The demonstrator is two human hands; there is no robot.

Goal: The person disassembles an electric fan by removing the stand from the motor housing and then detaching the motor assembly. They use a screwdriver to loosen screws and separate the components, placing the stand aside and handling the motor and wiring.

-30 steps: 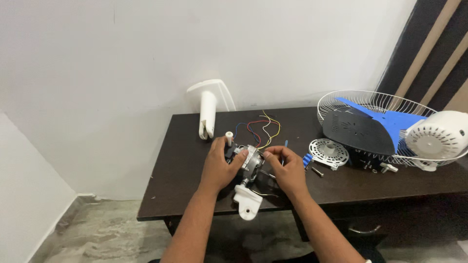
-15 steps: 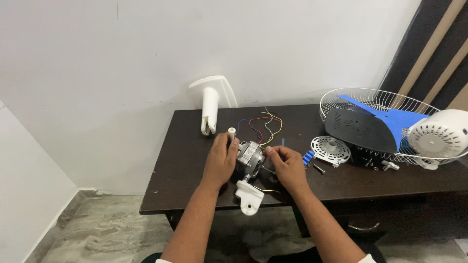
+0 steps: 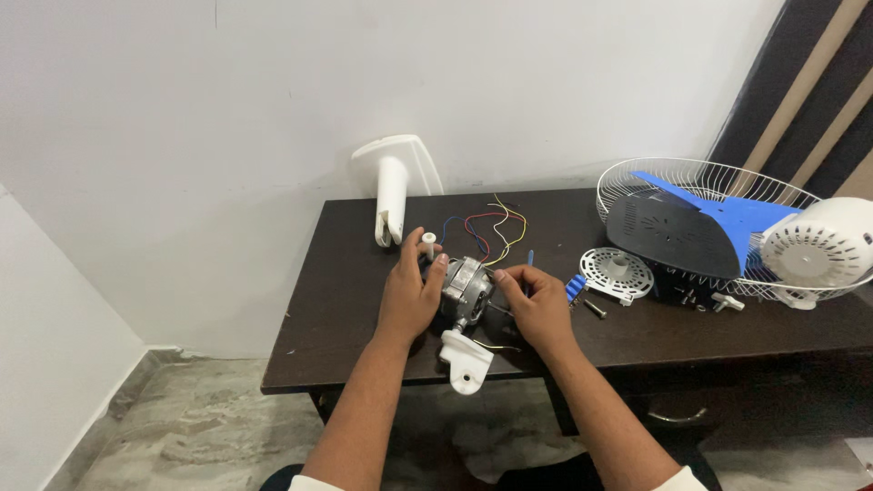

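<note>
Standing beside the dark table (image 3: 346,300), you see the white fan stand (image 3: 391,186) lying at its far left edge against the wall. Next comes the left hand (image 3: 409,295), curled around the near-left side of the grey fan motor (image 3: 466,284), thumb up by a small white knob (image 3: 428,240). The motor sits between both hands, equally close to each, its long axis slanting from the coloured wires (image 3: 491,227) at the far end down to the white bracket (image 3: 465,360) hanging over the table's front edge. The right hand (image 3: 538,305) touches the motor's right side, fingers pinched narrow on a thin blue-handled tool; I cannot tell exactly what its tip meets. Further right lie a white round vented cap (image 3: 617,273), the wire fan guard (image 3: 709,186) holding the blue blade (image 3: 727,214), and a white motor housing (image 3: 818,250).
</note>
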